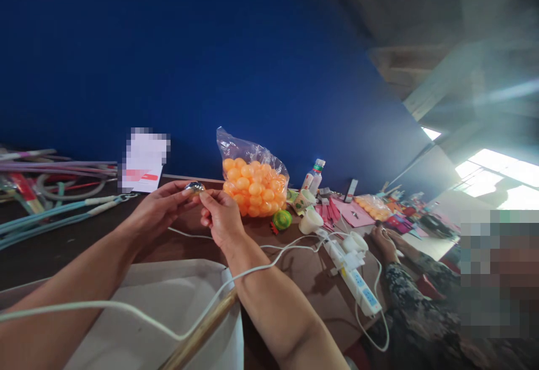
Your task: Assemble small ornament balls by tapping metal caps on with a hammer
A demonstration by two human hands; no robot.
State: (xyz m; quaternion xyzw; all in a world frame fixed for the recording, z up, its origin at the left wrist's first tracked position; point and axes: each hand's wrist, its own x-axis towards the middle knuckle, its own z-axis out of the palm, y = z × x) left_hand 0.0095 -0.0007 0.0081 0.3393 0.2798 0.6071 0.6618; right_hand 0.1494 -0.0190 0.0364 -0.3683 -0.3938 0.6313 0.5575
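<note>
A small shiny silver rounded object [195,187] is held up above the table between my two hands; its exact kind is not clear. My left hand [166,206] closes its fingers on it from the left. From the right, my right hand [224,215] pinches at its edge with thumb and forefinger, the other fingers curled in. Just behind my right hand stands a clear plastic bag of orange balls [255,187]. A green and red round toy [281,220] lies to the right of that bag.
A white cable [168,333] runs across my right forearm to a power strip [357,286]. Tape rolls [310,221] and a bottle [314,176] stand nearby. Cords [54,215] lie left, beside a propped phone [145,162]. A white box [168,286] sits below my arms. A co-worker in camouflage sleeves [408,286] works at right.
</note>
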